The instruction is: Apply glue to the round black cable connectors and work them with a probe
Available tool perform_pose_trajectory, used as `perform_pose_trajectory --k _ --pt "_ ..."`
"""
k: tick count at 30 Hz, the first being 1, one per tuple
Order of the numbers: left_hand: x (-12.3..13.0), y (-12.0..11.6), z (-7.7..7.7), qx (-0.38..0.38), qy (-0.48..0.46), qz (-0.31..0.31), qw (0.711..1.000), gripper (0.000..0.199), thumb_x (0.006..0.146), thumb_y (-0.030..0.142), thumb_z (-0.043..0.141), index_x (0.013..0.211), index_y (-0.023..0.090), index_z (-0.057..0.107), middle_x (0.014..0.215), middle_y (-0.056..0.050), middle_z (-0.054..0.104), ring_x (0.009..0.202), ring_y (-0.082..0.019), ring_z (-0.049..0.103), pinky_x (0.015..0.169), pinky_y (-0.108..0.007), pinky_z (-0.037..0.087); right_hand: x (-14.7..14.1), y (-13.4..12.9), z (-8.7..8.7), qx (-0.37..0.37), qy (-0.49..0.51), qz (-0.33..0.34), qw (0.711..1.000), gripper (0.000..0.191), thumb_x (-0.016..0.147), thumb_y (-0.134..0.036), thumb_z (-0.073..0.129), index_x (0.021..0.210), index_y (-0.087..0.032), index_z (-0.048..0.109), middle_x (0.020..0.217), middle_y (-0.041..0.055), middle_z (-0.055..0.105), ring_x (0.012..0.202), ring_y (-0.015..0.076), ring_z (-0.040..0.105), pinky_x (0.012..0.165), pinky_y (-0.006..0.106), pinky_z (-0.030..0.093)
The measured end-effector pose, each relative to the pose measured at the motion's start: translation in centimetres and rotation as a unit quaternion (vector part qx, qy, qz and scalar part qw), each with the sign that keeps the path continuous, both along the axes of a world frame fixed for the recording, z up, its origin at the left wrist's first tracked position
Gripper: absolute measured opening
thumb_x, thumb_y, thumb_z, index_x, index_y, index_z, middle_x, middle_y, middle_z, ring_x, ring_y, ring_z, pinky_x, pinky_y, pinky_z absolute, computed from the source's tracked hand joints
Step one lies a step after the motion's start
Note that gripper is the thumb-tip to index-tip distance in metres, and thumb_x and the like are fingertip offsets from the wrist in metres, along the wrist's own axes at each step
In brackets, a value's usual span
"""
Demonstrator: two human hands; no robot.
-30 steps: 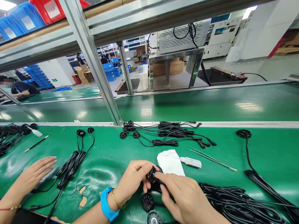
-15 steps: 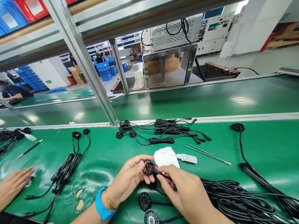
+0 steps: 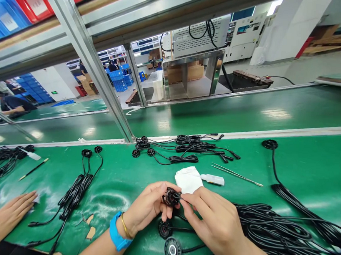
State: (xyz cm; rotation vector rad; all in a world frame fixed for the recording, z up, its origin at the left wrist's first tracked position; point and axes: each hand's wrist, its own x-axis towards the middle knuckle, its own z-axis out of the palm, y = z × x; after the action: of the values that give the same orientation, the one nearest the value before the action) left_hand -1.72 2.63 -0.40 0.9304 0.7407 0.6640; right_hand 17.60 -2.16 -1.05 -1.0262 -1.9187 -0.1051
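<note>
On the green worktop (image 3: pixel 309 166), a heap of coiled black cables (image 3: pixel 279 234) lies to the right and a co-worker's hand (image 3: pixel 4 223) sits at near left. Just near a white cloth (image 3: pixel 188 179), the left hand (image 3: pixel 146 207) and right hand (image 3: pixel 213 222) hold a round black cabled part (image 3: pixel 171 197), probably a sensor, gripped between the fingers (image 3: pixel 193 201) of both.

This is a factory floor, by the look of it an electronics assembly line. A long green-topped table (image 3: pixel 315 167) runs beneath an aluminium profile frame (image 3: pixel 85 57) carrying red bins (image 3: pixel 30 1) and blue bins (image 3: pixel 6 19), with coils of black cable (image 3: pixel 279 234) laid along it, while stacked blue crates (image 3: pixel 118 80) and white industrial machines (image 3: pixel 245 34) stand beyond.
</note>
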Motion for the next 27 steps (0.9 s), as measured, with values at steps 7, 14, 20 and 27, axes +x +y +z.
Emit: perform_pose_trajectory --k 7,14,20,27 --pt "-0.03 0.03 -0.28 0.000 0.021 0.001 1.000 0.050 0.089 0.057 0.060 0.101 0.010 0.073 0.068 -0.007 0.069 0.045 -0.009 0.060 0.039 -0.015 0.046 -0.26 0.20 0.05 -0.028 0.018 0.003 0.999 0.011 0.095 -0.013 0.055 0.091 -0.018 0.064 0.072 0.0008 0.056 0.063 0.0136 0.054 0.061 0.027 0.039" --pt "-0.38 0.18 -0.53 0.034 0.067 -0.001 0.997 0.054 0.090 0.059 0.056 0.100 0.009 0.073 0.066 -0.007 0.068 0.042 -0.008 0.057 0.036 -0.014 0.041 -0.23 0.05 0.67 -0.094 0.031 0.050 0.994 0.018 0.095 -0.015 0.049 0.084 -0.019 0.063 0.071 0.0012 0.053 0.061 0.0132 0.050 0.056 0.024 0.038" --pt "-0.29 -0.06 0.04 0.094 0.139 0.014 0.986 0.051 0.084 0.059 0.064 0.098 0.011 0.074 0.059 -0.002 0.062 0.044 -0.008 0.056 0.041 -0.015 0.044 -0.17 0.06 0.57 -0.084 0.007 0.046 0.995 0.018 0.095 -0.015 0.050 0.082 -0.019 0.062 0.071 0.0008 0.054 0.062 0.0135 0.050 0.058 0.026 0.036" --pt "-0.15 -0.31 0.16 0.088 0.130 0.021 0.987 0.047 0.088 0.054 0.062 0.111 0.013 0.070 0.060 -0.002 0.064 0.047 -0.010 0.059 0.043 -0.017 0.046 -0.25 0.18 0.30 -0.005 -0.056 0.009 0.998 0.023 0.097 -0.013 0.048 0.080 -0.017 0.063 0.068 0.0007 0.052 0.063 0.0148 0.048 0.060 0.029 0.033"
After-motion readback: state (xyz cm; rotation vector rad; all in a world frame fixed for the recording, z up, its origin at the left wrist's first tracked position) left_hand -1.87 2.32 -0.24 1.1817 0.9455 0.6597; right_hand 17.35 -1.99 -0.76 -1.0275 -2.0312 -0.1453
